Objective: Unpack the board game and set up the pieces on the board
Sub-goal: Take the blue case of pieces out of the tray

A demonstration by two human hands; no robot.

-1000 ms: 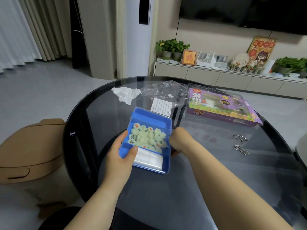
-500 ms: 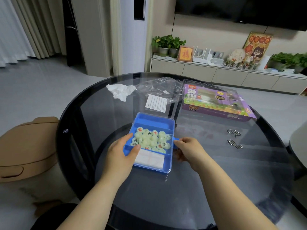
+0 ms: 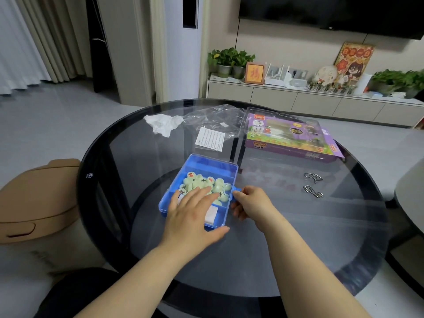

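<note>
A blue plastic case (image 3: 207,165) with a clear lid lies flat on the round glass table (image 3: 286,237). Several pale green round chess pieces (image 3: 202,181) with red and black characters fill its far compartment. A folded white sheet (image 3: 212,214) lies in the near compartment. My left hand (image 3: 195,214) rests flat on top of the case, fingers straight, covering its near half. My right hand (image 3: 250,203) pinches the small blue latch tab (image 3: 236,193) on the case's right side.
The purple game box (image 3: 291,136) lies at the far right of the table, with a clear plastic bag (image 3: 213,120), a printed slip (image 3: 210,140) and a crumpled white tissue (image 3: 164,123) to its left. Two metal wire puzzles (image 3: 313,184) lie right of the case. A brown seat (image 3: 39,200) stands at the left.
My left hand has moved from the case's left edge onto its top, fingers spread flat. My right hand stays at the latch on the right side. The case now lies flat on the table.
</note>
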